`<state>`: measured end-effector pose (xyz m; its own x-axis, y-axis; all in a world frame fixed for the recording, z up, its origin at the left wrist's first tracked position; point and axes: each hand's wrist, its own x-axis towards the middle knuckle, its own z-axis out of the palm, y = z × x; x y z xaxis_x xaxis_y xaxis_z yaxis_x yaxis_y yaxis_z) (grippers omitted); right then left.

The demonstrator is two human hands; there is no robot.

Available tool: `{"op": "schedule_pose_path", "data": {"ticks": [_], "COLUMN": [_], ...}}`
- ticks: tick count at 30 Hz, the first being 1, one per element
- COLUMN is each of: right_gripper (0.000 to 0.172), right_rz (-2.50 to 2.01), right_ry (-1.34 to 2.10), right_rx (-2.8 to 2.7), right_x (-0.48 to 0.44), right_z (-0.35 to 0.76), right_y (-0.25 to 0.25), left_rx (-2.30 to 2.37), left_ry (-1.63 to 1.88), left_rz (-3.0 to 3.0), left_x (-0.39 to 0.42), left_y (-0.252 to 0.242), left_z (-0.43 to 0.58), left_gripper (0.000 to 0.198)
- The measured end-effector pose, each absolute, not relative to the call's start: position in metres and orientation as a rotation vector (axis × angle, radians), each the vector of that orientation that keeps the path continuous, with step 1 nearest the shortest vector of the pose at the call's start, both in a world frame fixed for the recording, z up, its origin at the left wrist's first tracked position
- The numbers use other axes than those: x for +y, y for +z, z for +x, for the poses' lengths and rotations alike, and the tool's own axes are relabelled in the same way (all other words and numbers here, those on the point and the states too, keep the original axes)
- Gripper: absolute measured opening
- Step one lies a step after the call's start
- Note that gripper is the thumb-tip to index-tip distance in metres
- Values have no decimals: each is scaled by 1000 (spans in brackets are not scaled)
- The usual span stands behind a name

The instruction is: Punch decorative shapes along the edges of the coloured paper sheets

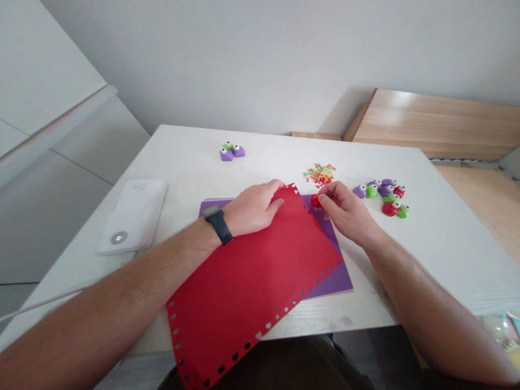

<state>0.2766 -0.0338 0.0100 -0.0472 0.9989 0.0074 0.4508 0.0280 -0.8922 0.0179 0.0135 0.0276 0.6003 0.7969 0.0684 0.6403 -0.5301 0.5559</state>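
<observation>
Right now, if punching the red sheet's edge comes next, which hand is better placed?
Right, most likely: the right hand already holds the red punch by the sheet's edge, while the left hand is on the sheet.

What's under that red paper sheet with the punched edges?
Under the red sheet, I see parts of a purple rectangular paper sheet and the white table. The rest underneath is covered.

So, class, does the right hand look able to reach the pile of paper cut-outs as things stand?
Probably yes: the pile of cut-outs lies just beyond the right hand, with nothing visible blocking the way, though that hand holds a small red object.
</observation>
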Motion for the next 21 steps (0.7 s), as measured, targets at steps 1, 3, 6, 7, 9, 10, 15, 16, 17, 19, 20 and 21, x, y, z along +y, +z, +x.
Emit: {"op": "schedule_pose_path", "data": {"ticks": [1, 3, 6, 7, 9, 10, 15, 16, 17, 19, 20, 21], "right_gripper": [20, 23, 30, 31, 33, 33, 36, 36, 36, 36, 36, 36], "right_rz": [-1499, -1482, -1459, -1449, -1431, -1425, -1387, -1378, -1372, -1366, -1364, -1362], "right_ry": [989, 1042, 1107, 1124, 1163, 1183, 1249, 1260, 1273, 1296, 1307, 1318], "right_rx": [-1569, -1526, -1481, -1471, -1448, -1428, -1318, -1304, -1290, -1263, -1254, -1246], "right_x": [-34, -33, -34, -34, -34, -34, -35, -35, -36, -36, -36, -37], "right_z": [276, 276, 274, 274, 273, 272, 270, 269, 268, 267, 267, 266], "right_y": [10, 11, 13, 13, 14, 14, 21, 22, 24, 26, 27, 28], "left_rx": [1133, 1126, 1106, 1094, 1079, 1077, 1073, 1070, 1070, 1078, 1082, 1086], "left_ry": [442, 480, 559, 579, 605, 611, 607, 607, 612, 638, 654, 668], "left_rz": [2357, 2386, 2417, 2419, 2419, 2419, 2416, 2419, 2420, 2426, 2431, 2436], "left_x": [14, 14, 15, 15, 14, 14, 12, 12, 12, 12, 11, 11], "left_y": [26, 22, 15, 13, 11, 11, 12, 12, 12, 12, 12, 13], "left_z": [18, 18, 18, 17, 17, 17, 18, 18, 18, 18, 18, 18], "left_gripper": [32, 34, 43, 46, 53, 55, 55, 55, 55, 58, 58, 58]}}
